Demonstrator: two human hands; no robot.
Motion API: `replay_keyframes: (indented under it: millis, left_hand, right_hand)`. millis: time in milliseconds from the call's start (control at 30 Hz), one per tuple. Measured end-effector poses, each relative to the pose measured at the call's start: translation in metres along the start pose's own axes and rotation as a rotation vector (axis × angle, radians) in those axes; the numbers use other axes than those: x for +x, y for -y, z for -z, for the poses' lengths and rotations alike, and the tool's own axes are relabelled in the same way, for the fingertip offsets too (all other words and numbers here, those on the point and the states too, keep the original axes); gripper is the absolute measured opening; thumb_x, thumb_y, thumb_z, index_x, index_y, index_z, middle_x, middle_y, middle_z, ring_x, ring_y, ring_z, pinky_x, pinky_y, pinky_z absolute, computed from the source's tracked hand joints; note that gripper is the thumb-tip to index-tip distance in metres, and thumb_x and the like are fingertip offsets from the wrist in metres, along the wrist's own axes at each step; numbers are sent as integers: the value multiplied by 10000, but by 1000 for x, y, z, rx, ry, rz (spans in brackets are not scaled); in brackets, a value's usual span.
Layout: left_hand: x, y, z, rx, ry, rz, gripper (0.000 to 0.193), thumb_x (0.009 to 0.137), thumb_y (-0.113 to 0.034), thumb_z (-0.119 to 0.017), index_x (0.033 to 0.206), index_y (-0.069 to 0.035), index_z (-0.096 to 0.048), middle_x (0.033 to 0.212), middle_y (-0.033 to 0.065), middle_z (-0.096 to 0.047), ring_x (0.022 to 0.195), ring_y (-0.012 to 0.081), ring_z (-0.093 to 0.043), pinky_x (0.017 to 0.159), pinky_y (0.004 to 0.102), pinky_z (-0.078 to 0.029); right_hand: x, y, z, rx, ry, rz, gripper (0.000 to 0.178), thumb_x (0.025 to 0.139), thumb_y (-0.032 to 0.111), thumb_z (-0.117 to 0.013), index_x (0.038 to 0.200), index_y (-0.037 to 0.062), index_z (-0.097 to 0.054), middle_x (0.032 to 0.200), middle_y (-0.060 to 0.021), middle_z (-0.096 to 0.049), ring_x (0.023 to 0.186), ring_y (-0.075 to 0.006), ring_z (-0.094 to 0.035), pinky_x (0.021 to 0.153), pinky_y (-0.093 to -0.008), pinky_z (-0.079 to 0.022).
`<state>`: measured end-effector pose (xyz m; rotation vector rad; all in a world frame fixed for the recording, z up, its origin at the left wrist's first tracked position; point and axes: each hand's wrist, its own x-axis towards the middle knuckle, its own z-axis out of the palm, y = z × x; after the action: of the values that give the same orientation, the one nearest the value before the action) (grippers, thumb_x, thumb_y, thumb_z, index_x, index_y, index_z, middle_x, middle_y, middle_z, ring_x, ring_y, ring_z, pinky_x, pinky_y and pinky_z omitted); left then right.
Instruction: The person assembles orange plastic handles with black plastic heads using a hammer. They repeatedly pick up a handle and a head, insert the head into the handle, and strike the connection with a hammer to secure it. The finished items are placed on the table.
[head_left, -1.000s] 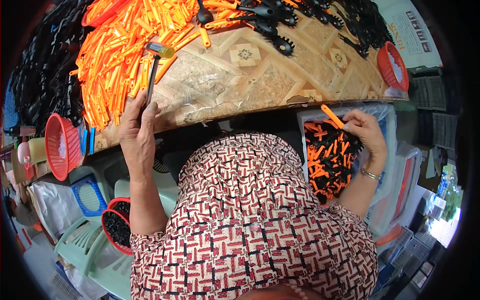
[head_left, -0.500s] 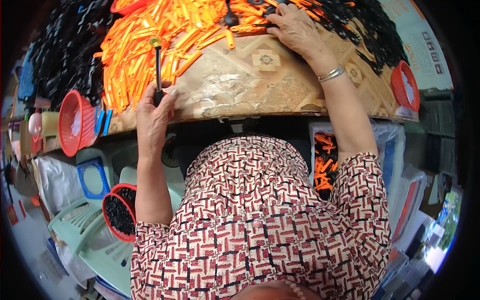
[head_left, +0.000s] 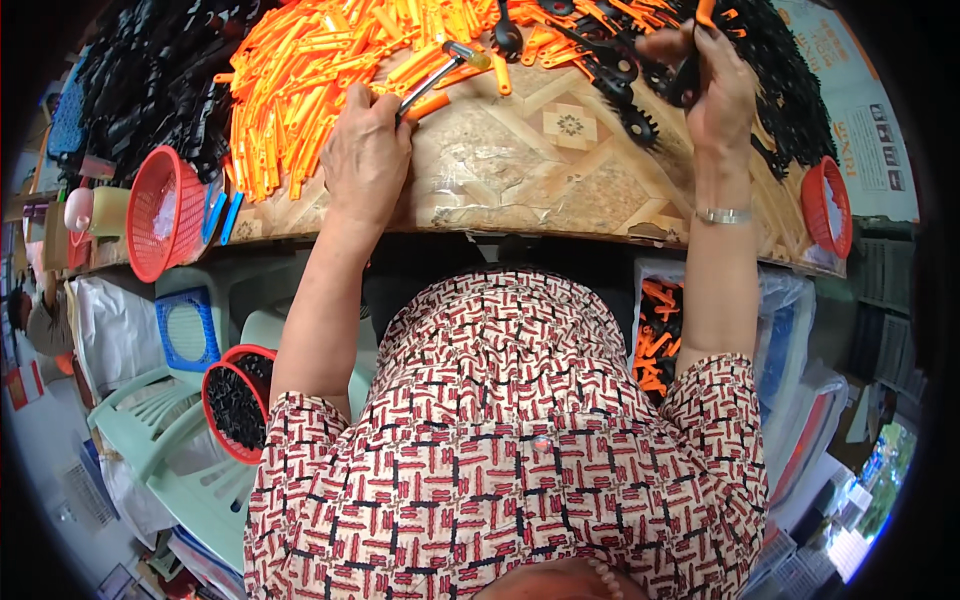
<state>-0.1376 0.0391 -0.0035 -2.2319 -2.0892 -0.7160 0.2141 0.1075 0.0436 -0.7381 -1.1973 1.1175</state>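
My left hand (head_left: 368, 150) is closed round the dark grip of a small hammer (head_left: 430, 82), whose metal shaft slants up to the right to a head with a yellowish end. The hammer head is over the edge of a heap of orange plastic handles (head_left: 310, 85). At the right, my raised right hand (head_left: 722, 95) is closed on a piece with an orange end (head_left: 706, 12) above and a black part below; the fingers are partly blurred and hide its middle. Black toothed plastic pieces (head_left: 637, 125) lie on the table just left of that hand.
Black parts (head_left: 150, 90) are heaped at the far left, with more (head_left: 790, 100) at the right. Red baskets (head_left: 143, 215) (head_left: 842, 215) stand at both table ends. Below the table are a red basket of black pieces (head_left: 238, 405), a green chair (head_left: 150, 425) and a box of orange-and-black pieces (head_left: 658, 335).
My left hand has moved right and up, tilting the hammer from upright to slanting right. My right hand has left the pile's edge, moved right and lifted a black-and-orange piece.
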Motion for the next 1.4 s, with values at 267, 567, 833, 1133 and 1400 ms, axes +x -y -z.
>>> replay_keyframes:
  millis: [267, 567, 833, 1133, 1400]
  left_hand:
    - [-14, -5, 2, -484, 76, 28, 141, 934, -149, -671, 1018, -36, -674, 803, 117, -674, 685, 221, -632, 653, 341, -506]
    - [-10, -60, 28, -861, 725, 3, 171, 954, -172, -703, 1039, -23, -695, 790, -9, -642, 637, 50, -538, 573, 228, -412]
    - [-7, -81, 1, -731, 797, -197, 201, 935, -193, -730, 1002, -5, -705, 780, 0, -637, 670, 69, -511, 599, 259, -431]
    - [-5, -93, -11, -643, 655, -504, 189, 904, -163, -732, 979, 4, -689, 832, 128, -682, 739, 259, -647, 697, 363, -499]
    - [-14, -105, -3, -509, 530, -555, 197, 863, -138, -755, 977, 7, -686, 929, 178, -671, 812, 375, -650, 710, 397, -513]
  right_hand:
    - [-137, 21, -29, -829, 89, -195, 155, 957, 113, -654, 1054, 29, -742, 755, -69, -682, 669, -181, -631, 680, -334, -504]
    - [-196, 26, -60, -1216, 130, -206, 182, 915, 252, -694, 901, 71, -707, 812, -135, -606, 751, -374, -630, 674, -477, -493]
    - [-201, 0, -54, -794, 63, -594, 248, 902, 241, -695, 780, 26, -715, 623, -105, -664, 567, -241, -655, 578, -362, -502]
    - [-199, -15, -40, -459, 87, -682, 246, 939, 216, -677, 806, 17, -736, 577, -8, -633, 523, -72, -573, 522, -266, -455]
    - [-192, -7, -49, -465, 75, -757, 371, 989, 279, -646, 764, -8, -712, 558, -3, -608, 475, -65, -556, 476, -242, -440]
